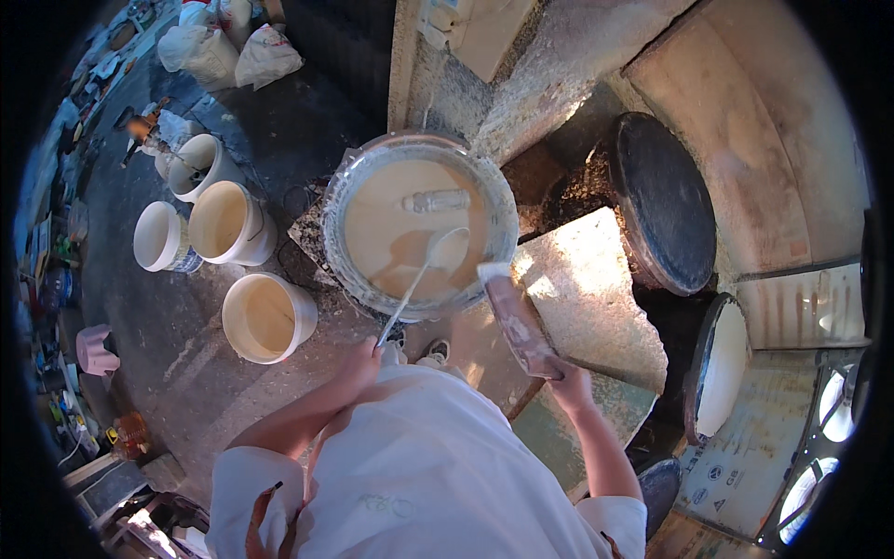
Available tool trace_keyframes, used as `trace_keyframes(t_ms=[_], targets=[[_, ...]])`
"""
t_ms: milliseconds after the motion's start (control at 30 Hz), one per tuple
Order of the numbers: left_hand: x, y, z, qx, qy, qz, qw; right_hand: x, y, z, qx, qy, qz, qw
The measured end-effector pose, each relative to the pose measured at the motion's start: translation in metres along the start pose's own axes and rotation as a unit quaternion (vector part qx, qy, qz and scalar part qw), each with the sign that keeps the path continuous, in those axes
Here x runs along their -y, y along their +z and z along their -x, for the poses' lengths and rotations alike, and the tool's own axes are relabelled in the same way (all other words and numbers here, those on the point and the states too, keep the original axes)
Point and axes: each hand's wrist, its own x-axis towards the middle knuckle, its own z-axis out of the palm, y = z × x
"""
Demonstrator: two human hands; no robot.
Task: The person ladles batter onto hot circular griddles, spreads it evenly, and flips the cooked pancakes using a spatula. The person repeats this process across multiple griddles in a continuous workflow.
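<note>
A large round tub (334,244) of beige liquid stands before me, with a clear plastic bottle (438,201) lying at the liquid's surface. My left hand (362,360) grips the handle of a long metal ladle (419,279); its round bowl is over the liquid, and whether it touches the surface I cannot tell. In my right hand (569,384) is a long, flat, dusty tool (518,321) that looks like a wide brush or paddle, its pale tip close to the tub's lower right rim.
Left of the tub stand white plastic buckets (305,318), one holding a power mixer (143,133). A rough board (587,293) lies to the right, beside a black round lid (663,202). White sacks (269,56) sit at the upper left. A pink stool (98,349) is far left.
</note>
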Motion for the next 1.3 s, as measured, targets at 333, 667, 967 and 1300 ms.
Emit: trace_keyframes(t_ms=[333,667,967,1300], targets=[[0.010,0.006,0.004,-0.036,0.009,-0.077,0.996,0.048,0.108,-0.036,0.149,0.145,-0.178,0.962],[-0.023,0.040,-0.049,-0.046,0.044,-0.104,0.993,-0.019,0.086,0.037,-0.072,0.195,-0.025,0.978],[0.019,0.056,-0.084,-0.025,0.111,-0.106,0.988,0.009,0.109,0.049,-0.263,0.138,-0.287,0.911],[0.031,-0.013,-0.054,0.308,-0.131,0.441,0.832,0.025,0.126,0.058,-0.234,0.165,-0.357,0.889]])
